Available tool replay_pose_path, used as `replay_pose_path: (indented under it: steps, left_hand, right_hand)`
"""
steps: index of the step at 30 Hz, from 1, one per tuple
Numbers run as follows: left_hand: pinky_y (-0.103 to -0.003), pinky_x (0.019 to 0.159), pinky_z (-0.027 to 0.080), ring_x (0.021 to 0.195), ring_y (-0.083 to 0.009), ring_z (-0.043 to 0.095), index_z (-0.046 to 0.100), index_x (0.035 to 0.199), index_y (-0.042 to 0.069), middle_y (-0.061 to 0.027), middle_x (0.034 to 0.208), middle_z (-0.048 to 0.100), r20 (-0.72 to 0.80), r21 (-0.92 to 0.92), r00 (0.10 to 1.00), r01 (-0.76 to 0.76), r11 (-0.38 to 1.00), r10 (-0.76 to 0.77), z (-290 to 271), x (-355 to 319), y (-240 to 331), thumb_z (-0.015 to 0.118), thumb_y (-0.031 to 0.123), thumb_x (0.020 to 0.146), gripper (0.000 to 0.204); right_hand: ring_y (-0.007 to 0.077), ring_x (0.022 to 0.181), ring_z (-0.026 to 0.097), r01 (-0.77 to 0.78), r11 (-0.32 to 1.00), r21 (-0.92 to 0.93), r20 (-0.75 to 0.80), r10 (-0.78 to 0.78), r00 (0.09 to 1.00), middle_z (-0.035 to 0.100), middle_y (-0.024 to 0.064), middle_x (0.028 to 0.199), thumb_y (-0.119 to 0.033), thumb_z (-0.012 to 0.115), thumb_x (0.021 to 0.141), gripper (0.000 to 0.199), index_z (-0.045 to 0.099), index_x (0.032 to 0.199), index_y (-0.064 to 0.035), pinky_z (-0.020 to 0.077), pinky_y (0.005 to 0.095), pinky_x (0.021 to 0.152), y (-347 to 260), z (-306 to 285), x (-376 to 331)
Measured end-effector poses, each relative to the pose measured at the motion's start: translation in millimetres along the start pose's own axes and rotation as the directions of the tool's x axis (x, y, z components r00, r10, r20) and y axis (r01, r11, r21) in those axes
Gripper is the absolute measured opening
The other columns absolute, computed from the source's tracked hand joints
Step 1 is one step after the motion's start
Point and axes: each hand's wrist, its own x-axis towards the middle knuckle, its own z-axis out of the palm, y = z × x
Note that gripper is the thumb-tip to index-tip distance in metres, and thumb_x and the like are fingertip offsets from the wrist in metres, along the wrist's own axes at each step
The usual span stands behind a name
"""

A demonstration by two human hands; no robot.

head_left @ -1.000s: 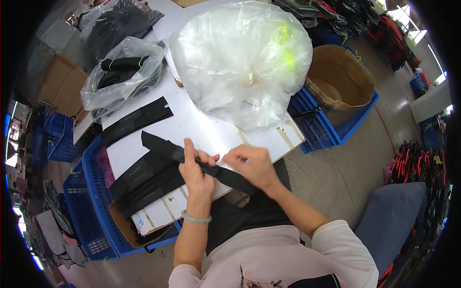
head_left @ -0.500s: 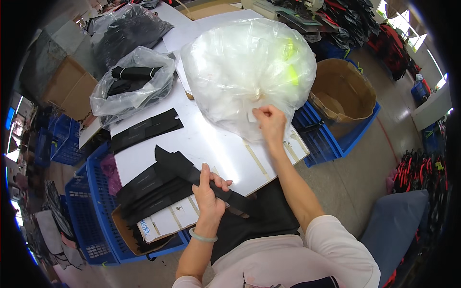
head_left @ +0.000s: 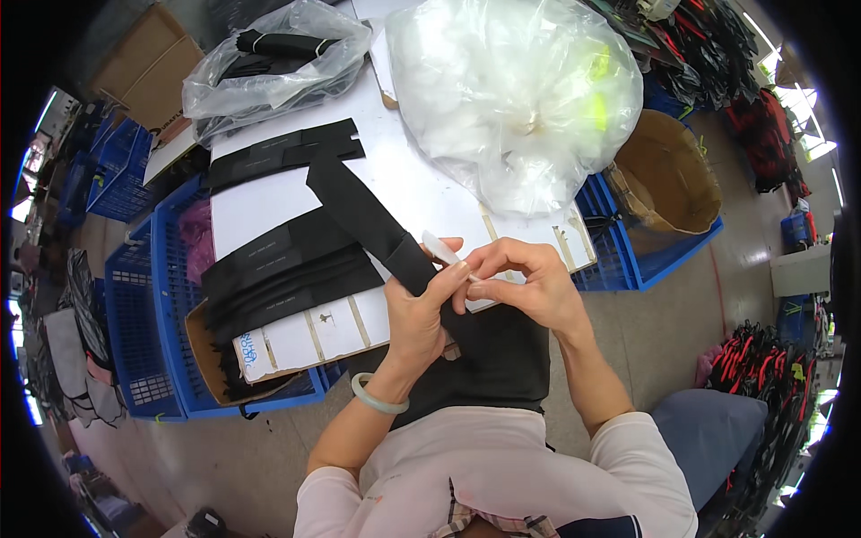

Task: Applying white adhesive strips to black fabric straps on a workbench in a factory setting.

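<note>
Left hand (head_left: 417, 314) pinches the black strap (head_left: 359, 211); right hand (head_left: 529, 287) pinches a small white strip (head_left: 441, 247) just beside that grip. Best kept taut and aligned.

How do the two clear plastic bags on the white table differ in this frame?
The big bag at the table's right is puffed round with pale, whitish contents and some yellow-green bits; the smaller bag at the far left lies flatter and holds black pieces. The big bag is gathered to a knot; the smaller one looks loosely crumpled. Both are clear plastic and rest on the white table, untouched by either hand.
</note>
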Motion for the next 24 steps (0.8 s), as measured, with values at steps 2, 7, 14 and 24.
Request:
replay_pose_path:
  steps: [2, 7, 14, 24]
  left_hand:
    - [-0.026, 0.060, 0.048, 0.059, -0.0112, 0.054, 0.060, 0.111, -0.008, -0.0063, 0.075, 0.060, 0.008, 0.003, 1.000, -0.016, 1.000, 0.016, -1, -5, 4, 0.068, 0.006, 0.085, 0.031]
    - [-0.027, 0.060, 0.049, 0.057, -0.0119, 0.053, 0.061, 0.107, -0.009, -0.0055, 0.074, 0.059, -0.019, -0.038, 0.998, -0.062, 0.997, 0.061, -9, -7, 5, 0.066, 0.004, 0.085, 0.027]
    - [-0.029, 0.058, 0.048, 0.053, -0.0127, 0.051, 0.062, 0.097, -0.007, -0.0066, 0.071, 0.056, -0.038, -0.019, 0.993, -0.109, 0.994, 0.108, -19, -3, 3, 0.064, 0.010, 0.090, 0.019]
    - [-0.030, 0.056, 0.046, 0.049, -0.0103, 0.040, 0.055, 0.076, 0.011, -0.0002, 0.068, 0.046, -0.241, -0.516, 0.953, 0.034, 0.856, -0.183, -37, 27, 32, 0.062, 0.049, 0.092, 0.042]
  right_hand:
    - [0.0149, 0.085, 0.064, 0.066, 0.998, -0.018, 0.007, -0.066, 0.998, 0.066, 0.0108, 0.100, 0.002, 0.075, 0.076, 0.013, 0.064, 0.083, 0.0001, 0.0500, 0.0280, 0.079, 9, 2, 1]
    - [0.0109, 0.082, 0.057, 0.049, 0.998, 0.048, -0.100, -0.044, 0.994, 0.062, 0.0039, 0.088, 0.002, 0.076, 0.076, 0.019, 0.064, 0.091, 0.0008, 0.0463, 0.0256, 0.078, 7, 13, 0]
    - [0.0072, 0.074, 0.055, -0.020, 0.997, -0.069, -0.107, 0.013, 0.994, 0.063, 0.0013, 0.080, -0.002, 0.075, 0.078, 0.016, 0.065, 0.091, 0.0003, 0.0447, 0.0221, 0.069, 10, 29, 9]
    - [0.0090, 0.064, 0.047, 0.070, 0.982, -0.177, 0.085, -0.056, 0.995, 0.057, 0.0009, 0.070, -0.006, 0.080, 0.072, 0.017, 0.065, 0.079, -0.0018, 0.0355, 0.0235, 0.058, -6, 20, -3]
